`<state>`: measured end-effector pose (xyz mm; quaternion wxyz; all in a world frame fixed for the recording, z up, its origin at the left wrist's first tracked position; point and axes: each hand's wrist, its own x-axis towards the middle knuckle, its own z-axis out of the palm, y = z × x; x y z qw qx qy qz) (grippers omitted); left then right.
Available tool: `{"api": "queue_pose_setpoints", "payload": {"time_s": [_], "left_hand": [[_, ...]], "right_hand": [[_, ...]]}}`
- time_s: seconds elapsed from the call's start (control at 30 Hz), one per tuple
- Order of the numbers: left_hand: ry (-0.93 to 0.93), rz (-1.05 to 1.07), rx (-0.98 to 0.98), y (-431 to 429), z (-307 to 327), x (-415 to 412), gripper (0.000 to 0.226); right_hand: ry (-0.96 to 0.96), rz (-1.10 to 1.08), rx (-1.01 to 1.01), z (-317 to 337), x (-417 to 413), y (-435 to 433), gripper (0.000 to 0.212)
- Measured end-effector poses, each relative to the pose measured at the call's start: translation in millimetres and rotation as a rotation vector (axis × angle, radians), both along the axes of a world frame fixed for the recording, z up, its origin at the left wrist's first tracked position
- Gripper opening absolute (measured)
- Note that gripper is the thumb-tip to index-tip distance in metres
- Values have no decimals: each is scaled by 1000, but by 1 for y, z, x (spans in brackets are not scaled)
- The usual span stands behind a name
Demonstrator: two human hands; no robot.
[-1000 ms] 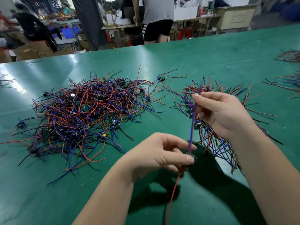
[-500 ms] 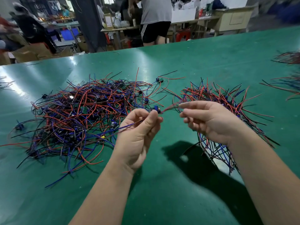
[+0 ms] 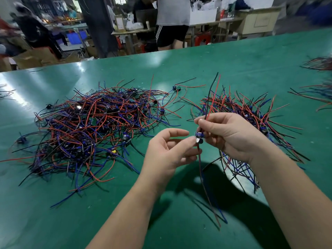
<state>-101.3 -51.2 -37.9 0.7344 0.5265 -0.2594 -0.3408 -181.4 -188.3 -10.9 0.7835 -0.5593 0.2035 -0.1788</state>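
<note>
**Straightening of one module's leads.** Nearest the front edge of the tabletop (image 3: 53, 221), the lower leads (image 3: 206, 191), blue and red, hang free from the module (image 3: 199, 136), which is held in the air above the tabletop's middle. The module and its upper leads (image 3: 213, 97), red and black, are pinched by the right hand (image 3: 231, 137). The left hand (image 3: 167, 153) is loosely spread, its thumb tip at the module, with nothing clamped. Beyond the hands, a tangled pile (image 3: 93, 126) lies towards the left edge and a fanned pile (image 3: 251, 112) towards the right. The step is judged to be straightening. Next, the leads are to be drawn straight and the module laid on the fanned pile.
</note>
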Motion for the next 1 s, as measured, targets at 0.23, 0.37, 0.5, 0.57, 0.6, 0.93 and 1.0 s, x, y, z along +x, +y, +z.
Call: {"api": "queue_pose_setpoints", "payload": {"time_s": [0.23,0.37,0.5,0.57,0.6,0.93,1.0], "left_hand": [[49,-121,194,3,1,-4,17],[-10,-471,339,14,0,-1,16],[-32,-576,380,19,1,6,15],[-28,-517,378,19,1,10,15],[-20,-454,376,18,1,12,15],[108,-9,214,5,-4,20,13],[102,-16,198,6,-5,21,17]], "right_hand": [[68,-98,-196,-5,2,2,8],[1,-290,-100,2,-2,-9,14],[-90,-418,-7,1,-2,-12,10],[-205,-529,80,0,-1,-14,8],[-249,-592,102,0,-1,-16,8],[81,23,-899,-10,0,16,23],[92,-21,-1032,-14,3,19,21]]}}
